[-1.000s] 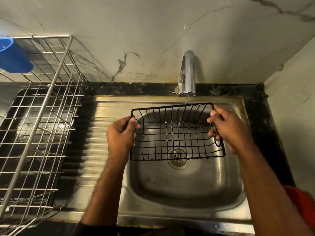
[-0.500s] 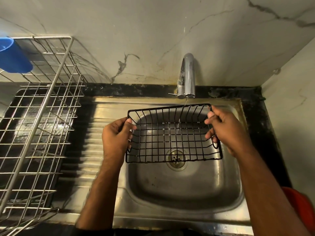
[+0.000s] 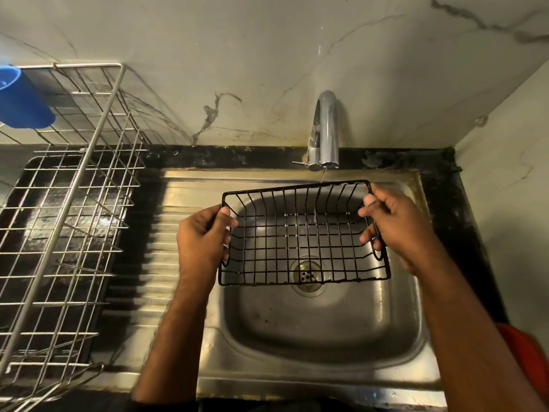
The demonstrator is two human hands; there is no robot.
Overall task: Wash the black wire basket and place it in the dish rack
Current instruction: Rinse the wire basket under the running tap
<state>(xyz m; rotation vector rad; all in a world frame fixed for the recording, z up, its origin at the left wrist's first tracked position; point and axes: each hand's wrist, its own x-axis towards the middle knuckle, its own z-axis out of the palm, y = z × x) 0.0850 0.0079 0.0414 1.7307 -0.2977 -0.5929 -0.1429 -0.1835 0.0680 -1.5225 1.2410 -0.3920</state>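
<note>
Black wire basket [image 3: 303, 233] was gripped at both short ends, fingers of the left hand [image 3: 202, 236] and right hand [image 3: 398, 224] clamped on it, long axis spanning between them above the sink [image 3: 326, 337]; dish rack [image 3: 68, 203] lay beyond the left fingers.

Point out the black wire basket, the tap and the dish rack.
black wire basket [image 3: 297, 242]: head view, floor grid.
tap [image 3: 328, 129]: head view, curved spout.
dish rack [image 3: 98, 156]: head view, slanted top rail.

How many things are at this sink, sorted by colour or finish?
Black: 1, the black wire basket, gripped by left hand and right hand.
Bare metal: 3, the steel wire dish rack, chrome tap, stainless steel sink.
Blue: 1, the blue plastic cup.
Total: 5.
</note>
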